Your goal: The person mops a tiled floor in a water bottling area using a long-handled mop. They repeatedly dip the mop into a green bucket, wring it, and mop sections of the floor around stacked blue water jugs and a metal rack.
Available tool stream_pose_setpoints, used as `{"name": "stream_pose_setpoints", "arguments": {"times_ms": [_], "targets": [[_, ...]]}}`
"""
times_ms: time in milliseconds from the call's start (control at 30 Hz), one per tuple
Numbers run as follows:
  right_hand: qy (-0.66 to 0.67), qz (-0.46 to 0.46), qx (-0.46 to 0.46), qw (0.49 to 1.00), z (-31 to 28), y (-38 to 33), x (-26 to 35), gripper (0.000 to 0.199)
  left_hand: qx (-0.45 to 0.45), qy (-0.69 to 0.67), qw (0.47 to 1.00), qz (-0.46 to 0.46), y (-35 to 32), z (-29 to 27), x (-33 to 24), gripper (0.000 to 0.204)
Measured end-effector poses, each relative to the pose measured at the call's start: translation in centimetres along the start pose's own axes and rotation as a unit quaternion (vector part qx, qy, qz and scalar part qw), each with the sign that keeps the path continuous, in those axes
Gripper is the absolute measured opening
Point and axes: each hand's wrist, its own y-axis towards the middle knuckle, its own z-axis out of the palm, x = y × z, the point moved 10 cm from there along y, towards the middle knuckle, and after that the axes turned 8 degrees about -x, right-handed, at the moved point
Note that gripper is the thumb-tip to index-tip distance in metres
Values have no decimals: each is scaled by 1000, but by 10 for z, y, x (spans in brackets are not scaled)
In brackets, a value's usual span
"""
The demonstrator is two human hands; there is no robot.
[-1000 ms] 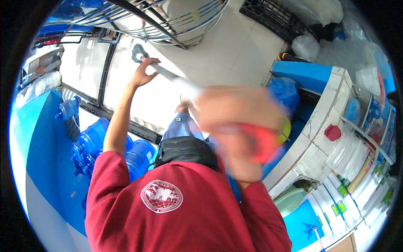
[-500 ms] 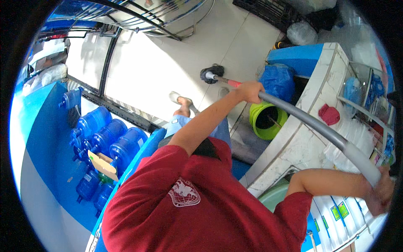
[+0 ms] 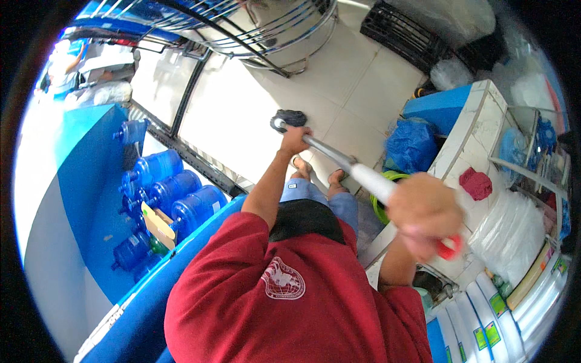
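Note:
A mop is held in both my hands, its grey and white handle [image 3: 331, 154] slanting across in front of my body. Its dark, shaggy mop head [image 3: 293, 116] rests on the light tiled floor ahead of my feet. Low on the shaft, close to the mop head, my left hand [image 3: 295, 140] is closed around it. My right hand [image 3: 425, 212], somewhat blurred, grips the upper end, where a red tip [image 3: 449, 247] sticks out. Behind the handle and right hand, a lime-green bucket [image 3: 381, 213] is partly hidden.
Blue water jugs [image 3: 196, 206] lie at left beside a blue wall. A blue plastic bag [image 3: 411, 144] sits against the tiled counter [image 3: 466, 130], which holds a dark red cloth [image 3: 475, 184]. A metal rack [image 3: 284, 36] and black crate [image 3: 405, 33] stand ahead.
Both hands have moved left with the mop, the right one coming in from the far right edge. The mop head is slightly farther left. The bucket is now more covered.

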Motion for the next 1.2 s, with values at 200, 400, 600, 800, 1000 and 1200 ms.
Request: {"name": "stream_pose_setpoints", "arguments": {"times_ms": [200,400,600,800,1000,1200], "targets": [[-4,60,120,991,93,-96,-131,10,-96,83,969,-213,-59,-93,143,89],[41,108,110,987,139,-59,-158,15,-299,-14,953,-44,-78,-221,56,55],[-107,-24,-67,992,3,-11,20,14,-157,-69,983,60,-38,-203,-49,32],[84,-21,-148,985,-68,24,172,18,51,-155,964,208,-77,-103,-228,34],[-156,-30,-245,956,-31,-53,126,11,115,-199,943,241,-111,-47,-190,24],[-46,-32,-165,985,120,-71,58,9,44,-210,932,291,-145,-76,-78,26]]}}
